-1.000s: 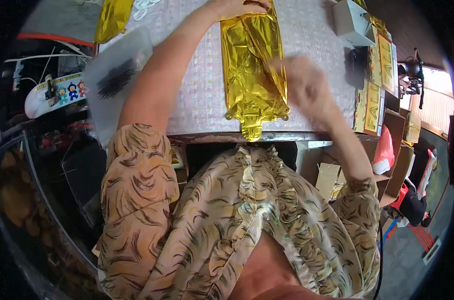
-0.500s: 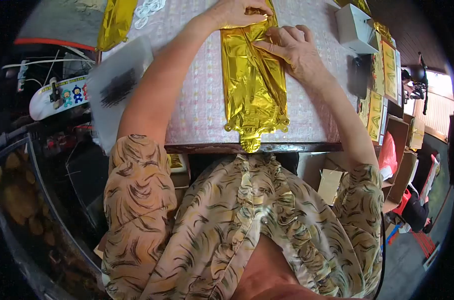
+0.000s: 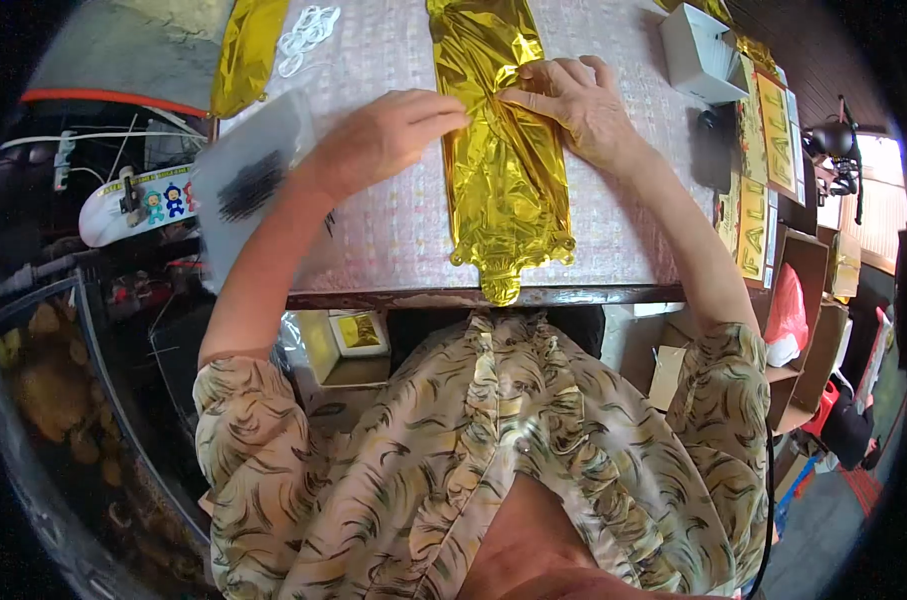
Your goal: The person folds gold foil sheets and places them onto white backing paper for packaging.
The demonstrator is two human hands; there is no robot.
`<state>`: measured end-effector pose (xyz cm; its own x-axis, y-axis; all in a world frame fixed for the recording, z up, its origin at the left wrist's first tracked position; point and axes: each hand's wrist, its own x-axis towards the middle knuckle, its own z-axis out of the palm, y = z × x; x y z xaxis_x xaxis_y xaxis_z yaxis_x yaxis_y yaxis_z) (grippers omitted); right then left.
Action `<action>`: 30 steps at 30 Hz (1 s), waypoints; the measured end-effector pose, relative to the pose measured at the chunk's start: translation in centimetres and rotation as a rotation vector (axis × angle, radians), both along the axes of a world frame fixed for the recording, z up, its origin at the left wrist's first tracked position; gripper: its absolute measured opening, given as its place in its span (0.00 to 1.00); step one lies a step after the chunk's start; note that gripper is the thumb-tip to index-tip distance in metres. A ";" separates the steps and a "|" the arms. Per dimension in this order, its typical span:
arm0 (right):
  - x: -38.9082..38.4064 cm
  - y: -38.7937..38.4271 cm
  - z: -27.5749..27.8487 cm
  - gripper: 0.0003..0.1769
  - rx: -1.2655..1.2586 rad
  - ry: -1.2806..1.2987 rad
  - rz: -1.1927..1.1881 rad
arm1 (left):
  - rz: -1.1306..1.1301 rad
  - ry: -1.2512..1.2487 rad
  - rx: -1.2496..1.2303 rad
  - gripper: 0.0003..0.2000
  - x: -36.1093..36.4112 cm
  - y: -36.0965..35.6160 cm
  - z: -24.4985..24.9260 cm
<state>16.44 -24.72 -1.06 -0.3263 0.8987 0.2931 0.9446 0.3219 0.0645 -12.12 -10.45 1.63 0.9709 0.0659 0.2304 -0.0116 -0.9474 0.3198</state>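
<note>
A long gold foil piece [image 3: 508,190] lies lengthwise on the cloth-covered table [image 3: 373,240], its rounded tab hanging at the front edge. My right hand [image 3: 578,105] pinches the creased foil near its middle from the right side, thumb and forefinger closed on it. At the foil's left edge is my left hand [image 3: 398,130], its fingers together and pointing right, their tips near the foil; whether they hold anything small is hidden. Thin black strips [image 3: 253,185] rest on a clear plastic bag [image 3: 213,170] left of my left forearm.
White cord loops [image 3: 308,35] and another gold foil piece [image 3: 248,55] lie at the table's back left. A white box [image 3: 705,55], a dark object [image 3: 711,150] and printed yellow packs [image 3: 751,220] stand along the right side. An open carton [image 3: 358,370] is below the front edge.
My left hand has moved from the upper part of the foil down and left to its edge. My right hand stays at the crease. The view has shifted slightly.
</note>
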 end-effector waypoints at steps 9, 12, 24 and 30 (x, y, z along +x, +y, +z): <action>0.1 -0.1 -0.1 0.34 -0.034 0.085 -0.010 | -0.116 -0.110 0.033 0.35 3.3 -0.6 -1.4; 0.0 -0.2 0.0 0.35 -0.042 0.085 -0.014 | -0.116 -0.081 -0.020 0.37 3.2 -0.8 -1.6; 0.0 0.2 0.1 0.30 -0.055 0.237 0.020 | -0.043 -0.057 0.064 0.33 2.8 -0.9 -1.6; 0.0 0.9 1.0 0.30 -0.083 0.265 -0.001 | -0.057 -0.064 0.086 0.32 2.6 -0.6 -2.1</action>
<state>16.45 -23.78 -0.08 -0.2473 0.9235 0.2932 0.9253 0.3149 -0.2113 -9.51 -11.07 -0.51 0.9556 -0.0119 0.2946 -0.0841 -0.9686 0.2339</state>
